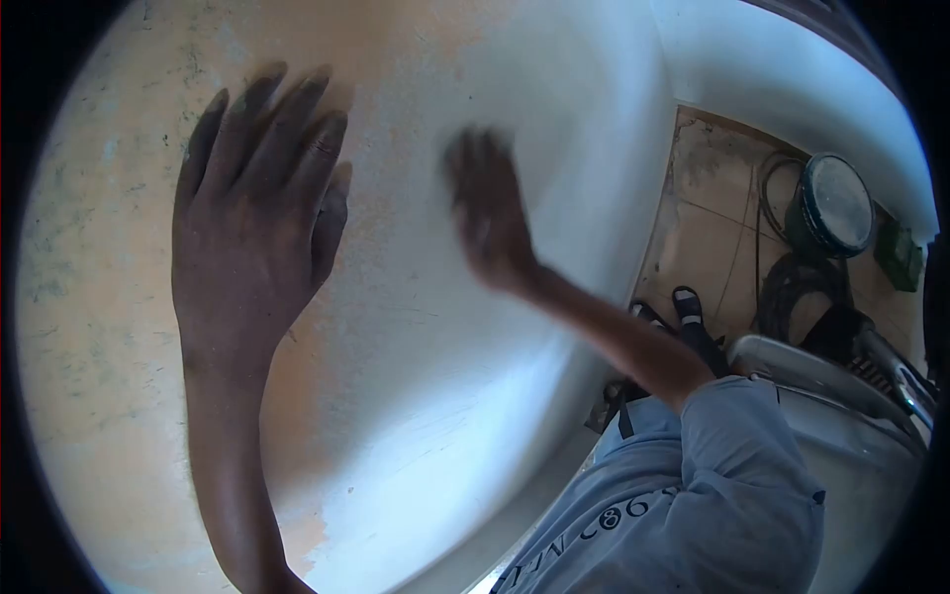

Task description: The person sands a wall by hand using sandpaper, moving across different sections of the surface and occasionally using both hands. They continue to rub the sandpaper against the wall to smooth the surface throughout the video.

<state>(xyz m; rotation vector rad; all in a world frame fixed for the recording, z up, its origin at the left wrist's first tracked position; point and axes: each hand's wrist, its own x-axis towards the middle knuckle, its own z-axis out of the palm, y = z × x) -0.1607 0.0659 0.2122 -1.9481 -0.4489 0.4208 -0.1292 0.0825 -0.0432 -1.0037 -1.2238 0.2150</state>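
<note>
My left hand [252, 208] lies flat on a wall [109, 297] with worn, patchy cream and whitish paint. Its fingers are spread a little and point up, with nothing under them that shows. To the right of it, my right hand [488, 203] is close over the whiter, smoother part of the wall. Motion blurs its fingers, and I cannot tell whether it holds anything.
At the right, a dark bucket [804, 203] with a whitish top stands on the tiled floor [712, 247]. Coiled dark hose [782, 297] lies beside it, near a green container [897, 255]. A grey chair [811, 376] with metal parts is close behind my right arm.
</note>
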